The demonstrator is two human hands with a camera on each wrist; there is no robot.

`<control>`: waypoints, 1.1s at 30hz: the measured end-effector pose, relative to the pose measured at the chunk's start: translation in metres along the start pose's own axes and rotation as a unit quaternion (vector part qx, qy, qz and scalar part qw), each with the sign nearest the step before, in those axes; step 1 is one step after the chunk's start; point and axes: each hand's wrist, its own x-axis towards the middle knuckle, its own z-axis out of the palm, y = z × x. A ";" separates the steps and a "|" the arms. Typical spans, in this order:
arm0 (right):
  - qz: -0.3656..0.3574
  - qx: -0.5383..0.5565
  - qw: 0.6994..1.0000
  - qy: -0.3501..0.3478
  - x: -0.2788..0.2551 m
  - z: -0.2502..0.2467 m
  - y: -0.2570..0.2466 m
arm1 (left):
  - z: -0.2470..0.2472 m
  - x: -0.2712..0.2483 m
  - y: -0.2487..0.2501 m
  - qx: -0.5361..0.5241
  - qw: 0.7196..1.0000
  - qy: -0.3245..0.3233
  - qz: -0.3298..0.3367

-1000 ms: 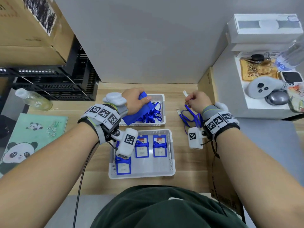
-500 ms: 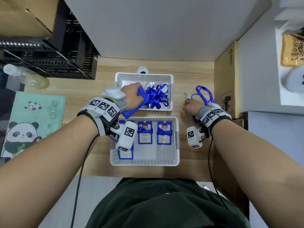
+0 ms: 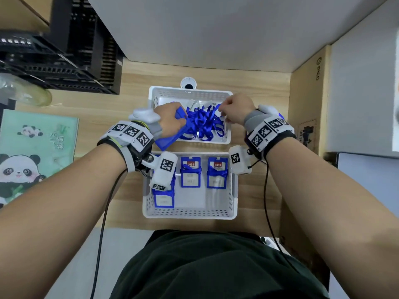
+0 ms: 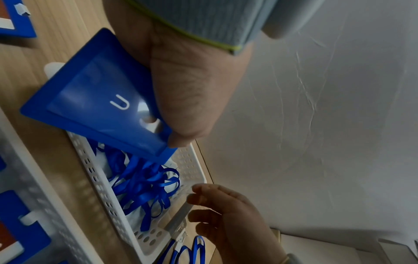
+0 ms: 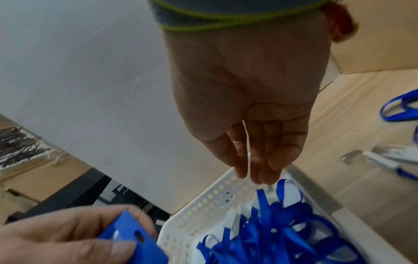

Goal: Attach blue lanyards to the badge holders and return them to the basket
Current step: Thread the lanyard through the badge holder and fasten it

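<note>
My left hand (image 3: 171,118) grips a blue badge holder (image 3: 169,140) by its slotted top end, tilted over the left edge of the far white basket (image 3: 190,91). That basket holds a tangle of blue lanyards (image 3: 201,125). In the left wrist view the badge holder (image 4: 97,100) shows its back and its slot. My right hand (image 3: 228,108) hovers over the right side of the lanyard pile. In the right wrist view its fingers (image 5: 255,160) point down, relaxed and empty, just above the lanyards (image 5: 271,232). The near basket (image 3: 190,213) holds three badge holders (image 3: 191,172) wrapped with lanyards.
A loose blue lanyard (image 5: 395,110) with its white clip (image 5: 389,157) lies on the wood table right of the far basket. A cardboard box (image 3: 308,100) stands at the right. A panda notebook (image 3: 32,152), a bottle (image 3: 23,91) and black crates (image 3: 75,50) are at the left.
My right hand has let go of the lanyard on the table at the right and moved left over the far basket. My left hand keeps the badge holder. The head view has tilted down.
</note>
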 end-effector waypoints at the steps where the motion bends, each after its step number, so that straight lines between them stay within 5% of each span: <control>1: 0.005 0.005 1.000 -0.020 0.000 0.005 -0.005 | 0.001 0.002 -0.001 -0.001 1.000 -0.003 -0.002; 6: 0.030 -0.073 0.988 -0.136 0.002 0.034 -0.010 | 0.002 0.006 -0.012 0.000 1.000 -0.009 -0.013; 11: 0.000 -0.120 0.992 -0.041 0.005 0.041 -0.018 | 0.002 0.007 -0.028 -0.002 1.000 -0.014 -0.016; 17: 0.041 -0.010 0.996 -0.080 0.009 0.041 -0.020 | 0.002 0.007 -0.036 -0.008 1.000 -0.006 -0.011; 25: -0.112 0.174 0.978 -0.014 -0.018 0.006 -0.054 | -0.005 0.008 -0.027 -0.036 0.999 0.027 -0.001; 33: -0.207 0.254 0.942 -0.072 -0.066 -0.040 -0.098 | -0.015 -0.002 -0.002 -0.104 0.991 0.037 0.079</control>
